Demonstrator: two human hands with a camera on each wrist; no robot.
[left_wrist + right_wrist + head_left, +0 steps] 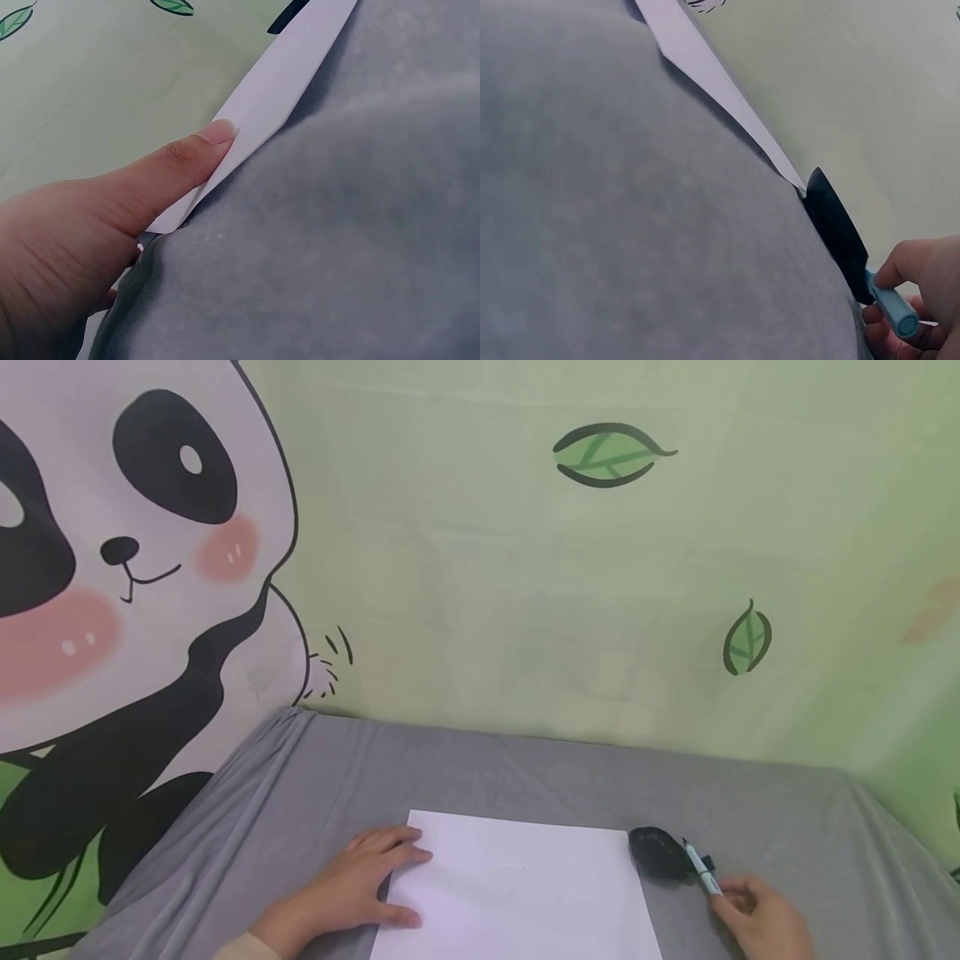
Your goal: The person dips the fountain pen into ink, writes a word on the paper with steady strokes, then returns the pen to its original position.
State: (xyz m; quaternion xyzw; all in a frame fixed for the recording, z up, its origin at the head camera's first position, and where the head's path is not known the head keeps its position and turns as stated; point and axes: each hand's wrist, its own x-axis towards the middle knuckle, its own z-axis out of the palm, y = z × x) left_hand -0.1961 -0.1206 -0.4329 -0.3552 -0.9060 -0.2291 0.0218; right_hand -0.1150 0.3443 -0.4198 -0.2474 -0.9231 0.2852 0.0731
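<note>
A white sheet of paper [517, 902] with a few faint thin lines lies on the grey cloth. My left hand [360, 881] rests on its left edge, thumb and fingers spread apart. In the left wrist view, the left thumb [176, 165] presses on the paper [292, 60]. My right hand [765, 918] pinches the lower end of a light blue pen [703, 870], whose dark tip points up and away. A black rounded object [660, 853] sits by the paper's upper right corner, beside the pen. In the right wrist view, thumb and fingers grip the pen [894, 306] near its end.
A grey cloth [450, 760] covers the table and falls in folds at the left and right. Behind it stands a pale green backdrop [465, 610] printed with a large panda [255, 527] and leaves [611, 456].
</note>
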